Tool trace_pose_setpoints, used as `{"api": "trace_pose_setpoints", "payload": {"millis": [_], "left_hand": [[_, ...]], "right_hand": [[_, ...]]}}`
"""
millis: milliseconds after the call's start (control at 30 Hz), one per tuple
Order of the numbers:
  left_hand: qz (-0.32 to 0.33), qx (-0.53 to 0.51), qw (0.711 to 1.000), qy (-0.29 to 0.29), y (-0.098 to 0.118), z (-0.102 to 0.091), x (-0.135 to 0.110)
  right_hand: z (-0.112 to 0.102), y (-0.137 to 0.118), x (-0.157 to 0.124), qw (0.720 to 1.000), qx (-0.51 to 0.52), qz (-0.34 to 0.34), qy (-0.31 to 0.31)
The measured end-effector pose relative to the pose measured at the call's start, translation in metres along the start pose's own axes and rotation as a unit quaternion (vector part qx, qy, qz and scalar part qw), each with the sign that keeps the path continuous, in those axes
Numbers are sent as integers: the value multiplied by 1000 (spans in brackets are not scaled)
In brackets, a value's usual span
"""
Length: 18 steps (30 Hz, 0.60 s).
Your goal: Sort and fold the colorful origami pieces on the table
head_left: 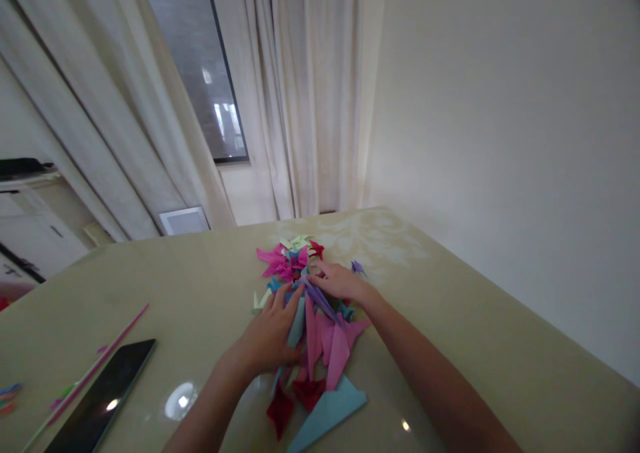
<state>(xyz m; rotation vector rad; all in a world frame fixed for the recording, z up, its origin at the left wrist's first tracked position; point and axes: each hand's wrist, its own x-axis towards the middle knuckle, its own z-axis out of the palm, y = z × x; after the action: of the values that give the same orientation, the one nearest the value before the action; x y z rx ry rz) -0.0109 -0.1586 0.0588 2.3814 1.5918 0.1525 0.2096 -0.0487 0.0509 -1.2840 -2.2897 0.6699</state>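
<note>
A heap of folded coloured paper pieces [320, 333] lies on the glossy beige table [475, 333], in pink, red, light blue, purple and pale green. My left hand [273, 336] rests flat on the near left of the heap, fingers stretched out over a light blue piece [297, 323]. My right hand [336, 281] lies on the far part of the heap, fingers pointing left and touching a purple piece [320, 300]. A large light blue folded piece [327, 413] sits nearest me, beside a dark red one [280, 410].
A dark phone [103, 396] lies at the near left, with a thin pink strip [100, 360] beside it and scraps at the left edge. A small purple scrap [357, 266] lies right of the heap. Curtains and a window stand behind the table; a wall is on the right.
</note>
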Motion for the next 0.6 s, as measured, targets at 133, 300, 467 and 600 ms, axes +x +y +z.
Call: {"api": "trace_pose_setpoints", "payload": {"millis": [133, 300, 467, 600], "left_hand": [[-74, 95, 987, 103, 6, -10, 4], [-62, 67, 991, 100, 18, -37, -7], [70, -16, 997, -20, 50, -14, -20], [127, -19, 991, -34, 55, 22, -12]], "right_hand": [[-9, 6, 17, 987, -80, 69, 121], [-10, 20, 76, 985, -88, 85, 118], [10, 19, 133, 995, -58, 74, 22], [29, 1, 148, 995, -17, 25, -90]]}}
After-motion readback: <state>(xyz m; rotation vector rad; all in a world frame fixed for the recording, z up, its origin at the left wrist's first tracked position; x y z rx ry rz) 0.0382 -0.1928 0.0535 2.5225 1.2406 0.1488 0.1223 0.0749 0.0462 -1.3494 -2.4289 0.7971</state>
